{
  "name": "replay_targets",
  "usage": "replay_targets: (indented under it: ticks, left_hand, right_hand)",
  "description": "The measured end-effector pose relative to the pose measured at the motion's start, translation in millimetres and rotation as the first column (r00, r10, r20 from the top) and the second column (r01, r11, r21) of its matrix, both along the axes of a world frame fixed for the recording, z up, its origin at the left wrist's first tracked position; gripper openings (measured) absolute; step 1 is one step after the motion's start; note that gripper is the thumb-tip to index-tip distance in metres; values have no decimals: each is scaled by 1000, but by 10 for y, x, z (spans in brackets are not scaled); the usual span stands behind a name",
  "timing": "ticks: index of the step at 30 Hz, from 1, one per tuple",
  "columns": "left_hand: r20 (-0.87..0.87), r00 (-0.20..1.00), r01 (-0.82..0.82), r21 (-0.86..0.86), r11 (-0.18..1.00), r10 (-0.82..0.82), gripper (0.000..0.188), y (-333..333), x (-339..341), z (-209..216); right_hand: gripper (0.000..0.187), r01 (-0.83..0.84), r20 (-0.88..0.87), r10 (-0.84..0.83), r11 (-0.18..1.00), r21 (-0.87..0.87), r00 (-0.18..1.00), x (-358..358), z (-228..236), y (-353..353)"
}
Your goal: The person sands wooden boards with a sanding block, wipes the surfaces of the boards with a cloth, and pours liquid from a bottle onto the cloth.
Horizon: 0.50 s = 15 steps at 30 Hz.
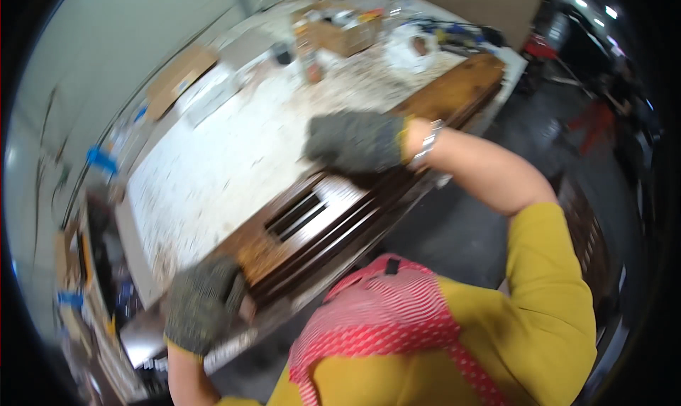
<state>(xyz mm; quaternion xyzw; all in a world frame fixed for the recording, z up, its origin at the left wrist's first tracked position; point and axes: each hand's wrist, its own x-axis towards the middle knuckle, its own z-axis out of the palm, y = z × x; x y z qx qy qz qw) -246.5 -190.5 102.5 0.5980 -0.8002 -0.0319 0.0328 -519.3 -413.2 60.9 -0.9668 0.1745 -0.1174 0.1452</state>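
A long, glossy brown wooden panel [259, 253] with slotted openings near its middle lies along the bench's near edge, slanting up to the right. My left hand [204, 307], in a dark grey knitted glove, is curled round the panel's near left end. Over the panel, just right of the slots, is my right hand [358, 140] in a matching glove. Its fingers are bent closed and slightly blurred, and whatever lies under them is hidden. A silvery bracelet circles my right wrist.
The white, stained bench [234, 165] stretches beyond the panel. On it stand a cardboard box [351, 37] of small items, a bottle [308, 55], a dark cup [281, 53] and a white plastic bag [411, 48]. Cardboard [181, 80] lies at the wall. Another person [596, 122] is far right.
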Motion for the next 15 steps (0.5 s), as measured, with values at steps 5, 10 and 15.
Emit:
replay_targets:
  ticks: [5,10,15]
  left_hand:
    - [132,988,-91,98,991,78,28,155,154,-164]
    - [-135,975,-161,112,981,176,30,47,157,-192]
    - [66,955,-292,17,956,290,23,207,-99,-223]
  right_hand:
    - [20,132,-131,-150,982,-136,980,-736,137,-280]
    - [26,310,208,-351,928,208,913,-1515,110,-568]
    - [27,-90,121,175,855,-511,977,-1843,195,-860]
